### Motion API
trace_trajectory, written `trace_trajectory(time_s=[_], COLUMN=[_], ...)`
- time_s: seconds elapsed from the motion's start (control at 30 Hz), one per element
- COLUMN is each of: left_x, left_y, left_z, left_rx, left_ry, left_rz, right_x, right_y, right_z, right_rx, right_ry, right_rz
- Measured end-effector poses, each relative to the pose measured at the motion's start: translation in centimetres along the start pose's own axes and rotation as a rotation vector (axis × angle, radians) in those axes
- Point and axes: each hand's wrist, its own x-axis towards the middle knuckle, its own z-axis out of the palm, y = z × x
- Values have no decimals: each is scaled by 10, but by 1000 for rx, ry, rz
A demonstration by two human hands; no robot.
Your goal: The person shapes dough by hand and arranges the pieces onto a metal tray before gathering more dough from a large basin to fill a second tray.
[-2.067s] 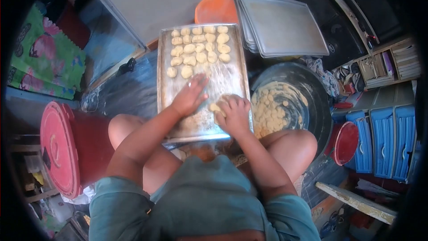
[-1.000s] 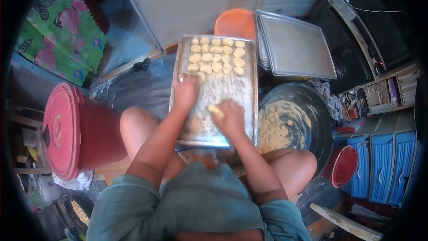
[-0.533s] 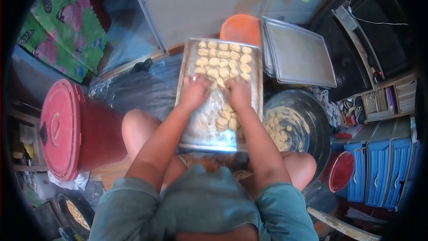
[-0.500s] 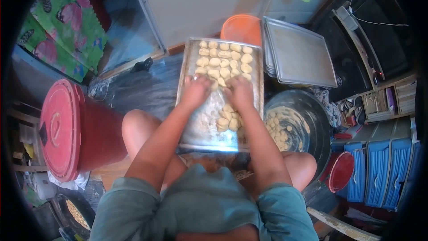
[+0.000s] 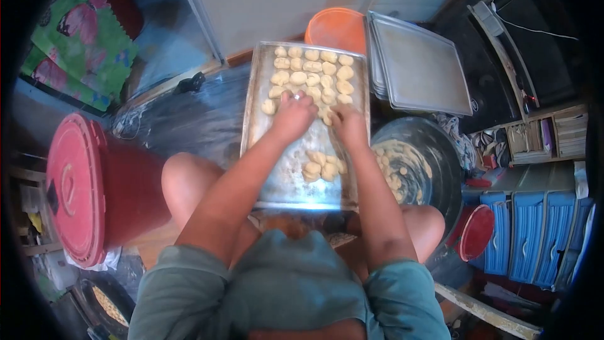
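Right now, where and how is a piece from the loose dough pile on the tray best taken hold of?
Likely a left-edge piece, pinched by its rounded sides from above and the left: that side faces bare tray, while other dough pieces crowd its right and the right forearm lies beyond.

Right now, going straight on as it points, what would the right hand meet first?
The right hand would probably meet the right column's nearest dough piece, though depth is unclear.
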Motion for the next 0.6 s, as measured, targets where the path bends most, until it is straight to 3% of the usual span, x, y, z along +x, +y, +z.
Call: trace_trajectory(time_s=[0.13,0.2,0.23,0.27,0.33,0.4,0.47,0.5,0.53,0.6], left_x=[1,0,0,1,4,7,5,5,5,10], left_y=[6,8,9,10,14,18,24,24,24,25], left_z=[-5,-5,-2,1,2,3,6,6,7,8], left_rx=[19,-19,-10,0,37,78,-44,-41,-50,-57], left_ry=[-10,7,17,30,1,-22,144,143,76,10], left_rz=[-32,-46,-40,-30,-58,-97,-69,-70,10,93], right_x=[-8,-21,-35,-40,-44,-43,-37,-31,-26,-17], right_y=[-11,-24,-14,-10,-5,8,10,11,13,14], right_z=[-28,-48,-43,-41,-39,-44,-48,-44,-41,-36], right_rx=[-26,73,40,42,211,336,524,504,506,261], right_ry=[-46,-426,-475,-473,-722,-628,-339,-163,-163,87], right_rz=[-104,219,12,15,154,130,340,281,282,122])
